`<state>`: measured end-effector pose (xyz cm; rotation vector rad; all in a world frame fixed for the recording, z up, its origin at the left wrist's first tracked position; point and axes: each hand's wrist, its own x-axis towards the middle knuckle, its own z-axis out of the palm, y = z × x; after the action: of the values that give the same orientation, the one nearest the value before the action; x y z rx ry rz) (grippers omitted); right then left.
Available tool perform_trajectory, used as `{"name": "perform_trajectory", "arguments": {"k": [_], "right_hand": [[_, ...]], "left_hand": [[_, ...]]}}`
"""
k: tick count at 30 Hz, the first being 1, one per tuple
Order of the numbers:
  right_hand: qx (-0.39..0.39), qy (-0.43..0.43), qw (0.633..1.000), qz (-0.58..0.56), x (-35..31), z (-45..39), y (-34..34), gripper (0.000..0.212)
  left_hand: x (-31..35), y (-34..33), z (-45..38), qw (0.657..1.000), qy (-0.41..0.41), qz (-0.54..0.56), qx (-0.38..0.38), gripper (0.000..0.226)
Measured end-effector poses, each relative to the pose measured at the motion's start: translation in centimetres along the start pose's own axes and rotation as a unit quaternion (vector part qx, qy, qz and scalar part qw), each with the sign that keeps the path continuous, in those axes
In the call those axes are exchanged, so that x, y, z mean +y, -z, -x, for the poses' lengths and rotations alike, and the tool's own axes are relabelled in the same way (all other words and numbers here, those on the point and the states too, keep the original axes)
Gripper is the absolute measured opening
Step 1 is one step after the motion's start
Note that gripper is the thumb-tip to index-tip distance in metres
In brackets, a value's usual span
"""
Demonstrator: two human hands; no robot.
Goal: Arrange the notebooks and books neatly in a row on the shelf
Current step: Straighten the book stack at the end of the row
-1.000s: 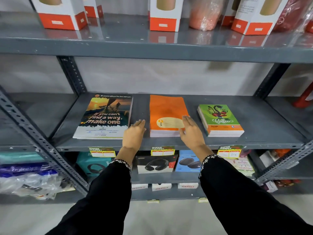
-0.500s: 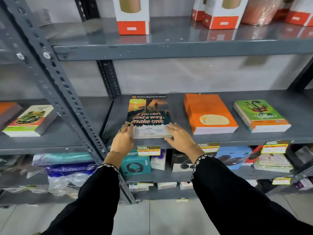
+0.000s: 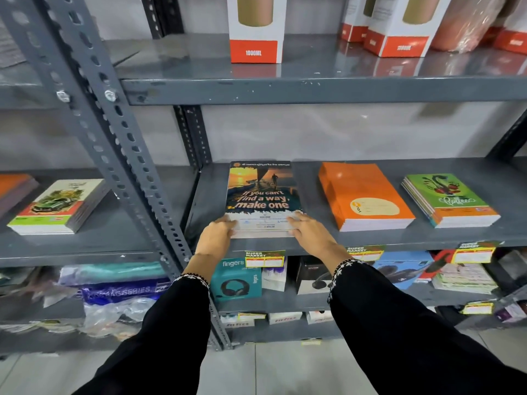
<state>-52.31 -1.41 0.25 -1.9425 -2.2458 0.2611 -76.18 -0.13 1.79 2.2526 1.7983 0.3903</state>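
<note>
A stack of sunset-cover notebooks [image 3: 262, 195] reading "If you can't find a way, make one" lies flat on the grey middle shelf [image 3: 370, 240]. My left hand [image 3: 218, 235] grips its near left corner and my right hand [image 3: 309, 230] grips its near right corner. To the right lie an orange notebook stack [image 3: 363, 192] and, further right, a green "Coffee" notebook stack [image 3: 447, 199]. On the neighbouring shelf bay to the left sit a green car-cover notebook stack [image 3: 58, 206] and part of an orange stack [image 3: 14, 185].
A slotted grey upright [image 3: 114, 155] stands just left of my left hand. White and orange "1000ML" boxes [image 3: 256, 27] stand on the shelf above. Headphone boxes [image 3: 236, 280] and price tags fill the shelf below. Plastic-wrapped goods [image 3: 114, 292] lie at lower left.
My hands left the orange stack and moved left to the sunset-cover stack, now holding its near corners. The stack sits straighter on the shelf. The view swung left.
</note>
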Motion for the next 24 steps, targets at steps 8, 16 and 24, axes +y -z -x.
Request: {"name": "perform_trajectory", "arguments": {"k": [8, 16, 24], "right_hand": [[-0.002, 0.009, 1.0, 0.027, 0.2, -0.5, -0.2, 0.047], [-0.035, 0.002, 0.997, 0.074, 0.0, -1.0, -0.2, 0.056], [-0.052, 0.005, 0.995, 0.09, 0.1, -1.4, -0.2, 0.06]], "left_hand": [[-0.2, -0.1, -0.8, 1.0, 0.01, -0.004, -0.013, 0.032], [-0.4, -0.1, -0.8, 0.997, -0.013, -0.066, -0.024, 0.022], [0.4, -0.1, -0.3, 0.985, -0.014, -0.167, -0.051, 0.045]]}}
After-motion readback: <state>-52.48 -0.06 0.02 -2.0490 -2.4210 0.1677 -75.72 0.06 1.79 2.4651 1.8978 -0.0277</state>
